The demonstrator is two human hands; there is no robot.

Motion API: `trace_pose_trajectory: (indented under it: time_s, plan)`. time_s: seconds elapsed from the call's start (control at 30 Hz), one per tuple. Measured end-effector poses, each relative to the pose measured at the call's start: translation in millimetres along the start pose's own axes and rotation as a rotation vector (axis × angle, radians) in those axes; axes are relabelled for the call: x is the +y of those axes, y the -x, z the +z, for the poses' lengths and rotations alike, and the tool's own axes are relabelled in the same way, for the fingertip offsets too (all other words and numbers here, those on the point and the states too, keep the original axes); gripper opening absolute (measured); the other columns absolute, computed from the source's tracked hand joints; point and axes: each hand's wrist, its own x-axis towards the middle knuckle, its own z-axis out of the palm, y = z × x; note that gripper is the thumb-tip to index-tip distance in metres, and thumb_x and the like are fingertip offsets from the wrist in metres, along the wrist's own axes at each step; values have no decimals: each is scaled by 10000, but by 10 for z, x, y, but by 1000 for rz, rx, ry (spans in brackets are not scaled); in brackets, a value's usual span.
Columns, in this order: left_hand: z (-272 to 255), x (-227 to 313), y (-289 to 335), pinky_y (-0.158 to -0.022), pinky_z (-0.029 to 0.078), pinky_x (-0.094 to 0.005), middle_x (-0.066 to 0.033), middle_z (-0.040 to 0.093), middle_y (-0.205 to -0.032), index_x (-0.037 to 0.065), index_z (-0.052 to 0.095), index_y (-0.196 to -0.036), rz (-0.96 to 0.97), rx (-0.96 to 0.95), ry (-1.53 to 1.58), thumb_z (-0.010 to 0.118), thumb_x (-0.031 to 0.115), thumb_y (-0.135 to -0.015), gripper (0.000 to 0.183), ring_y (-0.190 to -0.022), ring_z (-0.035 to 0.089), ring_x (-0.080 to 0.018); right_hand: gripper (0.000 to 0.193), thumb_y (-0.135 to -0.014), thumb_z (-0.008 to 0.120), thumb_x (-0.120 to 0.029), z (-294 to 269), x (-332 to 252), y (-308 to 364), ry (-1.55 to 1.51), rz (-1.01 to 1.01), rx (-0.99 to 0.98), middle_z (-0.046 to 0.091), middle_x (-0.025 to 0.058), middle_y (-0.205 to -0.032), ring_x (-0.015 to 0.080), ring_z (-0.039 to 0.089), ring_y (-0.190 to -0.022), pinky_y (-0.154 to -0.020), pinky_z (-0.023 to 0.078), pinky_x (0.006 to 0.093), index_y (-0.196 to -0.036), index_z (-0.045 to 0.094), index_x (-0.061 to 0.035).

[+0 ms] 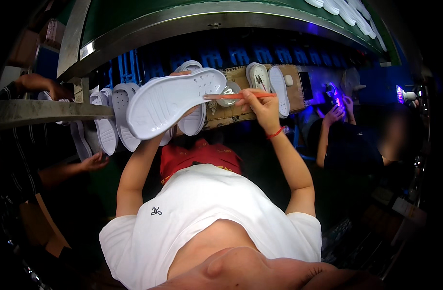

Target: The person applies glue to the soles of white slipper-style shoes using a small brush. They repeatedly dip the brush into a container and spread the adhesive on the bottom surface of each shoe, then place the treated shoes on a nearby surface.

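A large white shoe sole (170,104) is tilted up in front of me, with grooves at its broad near end and small holes toward its far end. My left hand (181,73) grips it from behind, and most of that hand is hidden by the sole. Between the closed fingers of my right hand (260,107) is an orange-handled brush (226,96). The brush tip meets the sole's surface near its right edge. Just behind the brush stands a clear round bowl (229,90) on a cardboard-covered bench (216,116).
More white shoes (122,116) are lined up at the left, near a co-worker's hand (94,162). Two pale shoe pieces (279,92) lie right of the bowl. A metal-edged green conveyor (211,24) crosses above. Another person's hands (335,113) work under violet light at the right.
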Motion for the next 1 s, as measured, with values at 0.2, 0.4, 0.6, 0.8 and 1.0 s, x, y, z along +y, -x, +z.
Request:
trace_pose_trajectory:
  time_s: [0.2,0.4,0.6,0.8,1.0]
  plan:
    - [113,-129,-31,-1071,370,-368,-96,458,-1323,99,421,-1327,-239,-67,620,780,196,-733,701,-1257,436,-244,206,-917,566,-94,706,-278,107,-195,-59,-195,684,156,-830,174,665,-737,-637,534,250,-993,648,80]
    - [295,-376,121,-1071,381,-355,-77,473,-1336,142,337,-1393,-196,-70,166,757,222,-770,755,-1228,478,-218,184,-898,596,-120,336,-272,-752,-40,-259,-408,696,114,-886,163,667,-806,-672,525,257,-984,685,17]
    - [155,-304,143,-1068,382,-355,-60,492,-1329,146,356,-1378,8,-17,-224,797,149,-708,801,-1259,455,-232,209,-890,608,-151,-565,-183,-578,561,-314,-175,701,94,-801,106,634,-678,-619,496,220,-960,689,29]
    - [321,-85,-319,-1059,385,-370,-93,495,-1320,93,346,-1378,-86,-207,131,792,74,-697,815,-1250,460,-244,238,-908,586,-147,-278,-75,-17,-98,46,-34,689,130,-761,114,590,-578,-516,413,203,-967,651,74]
    - [367,-94,-1469,-1074,349,-393,-116,496,-1324,23,402,-1340,-177,-414,213,704,143,-694,722,-1216,489,-266,250,-929,571,-184,-439,-477,311,-483,-282,553,676,116,-732,125,551,-554,-540,403,202,-982,629,53]
